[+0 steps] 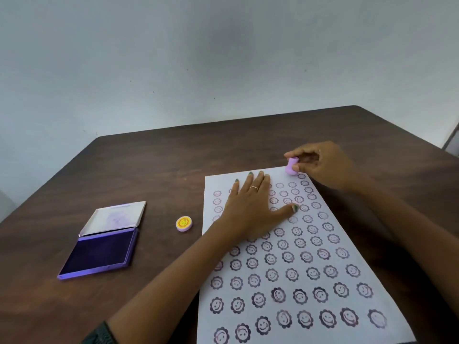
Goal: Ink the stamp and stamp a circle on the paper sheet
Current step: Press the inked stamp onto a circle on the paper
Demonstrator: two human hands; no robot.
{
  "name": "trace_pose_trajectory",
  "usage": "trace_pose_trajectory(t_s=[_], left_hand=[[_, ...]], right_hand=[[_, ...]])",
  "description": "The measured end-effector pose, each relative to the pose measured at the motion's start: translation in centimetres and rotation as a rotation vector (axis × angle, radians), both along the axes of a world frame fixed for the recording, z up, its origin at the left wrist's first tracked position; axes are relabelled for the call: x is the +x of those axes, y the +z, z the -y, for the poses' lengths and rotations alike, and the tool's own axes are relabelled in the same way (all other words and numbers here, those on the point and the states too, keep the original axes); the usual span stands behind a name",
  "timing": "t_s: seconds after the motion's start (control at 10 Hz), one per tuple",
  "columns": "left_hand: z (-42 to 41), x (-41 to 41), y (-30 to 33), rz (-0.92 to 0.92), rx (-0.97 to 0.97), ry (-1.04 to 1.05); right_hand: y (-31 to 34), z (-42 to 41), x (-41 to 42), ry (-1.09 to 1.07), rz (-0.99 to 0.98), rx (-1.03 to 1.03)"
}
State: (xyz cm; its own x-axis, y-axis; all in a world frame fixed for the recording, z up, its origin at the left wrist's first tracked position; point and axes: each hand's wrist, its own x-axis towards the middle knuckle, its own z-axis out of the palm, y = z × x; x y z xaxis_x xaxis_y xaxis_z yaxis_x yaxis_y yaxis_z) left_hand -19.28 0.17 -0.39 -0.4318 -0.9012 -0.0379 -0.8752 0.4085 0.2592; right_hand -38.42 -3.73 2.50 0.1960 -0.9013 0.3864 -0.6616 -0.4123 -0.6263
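Note:
A white paper sheet lies on the right of the table, covered with rows of purple smiley-flower prints. My right hand pinches a small pink stamp between thumb and fingers, its base resting on the sheet's far edge. My left hand lies flat on the upper part of the sheet, fingers spread, a ring on one finger. The purple ink pad sits open at the left, its lid folded back.
A round pink stamp cap with a yellow smiley top lies between the ink pad and the sheet. The dark wooden table ends at a pale wall behind. The table's right corner lies at the far right.

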Motion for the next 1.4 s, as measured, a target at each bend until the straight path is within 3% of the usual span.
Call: trace_pose_trajectory(t_s=[0.5,1.4], left_hand=[[-0.17,-0.06,0.21,0.025,0.0,-0.011],[-0.1,-0.1,-0.05,0.022,-0.019,-0.012]], right_hand=[[0.53,-0.65,0.48,0.042,-0.154,-0.015],[0.49,0.13,1.06,-0.017,-0.215,0.068]])
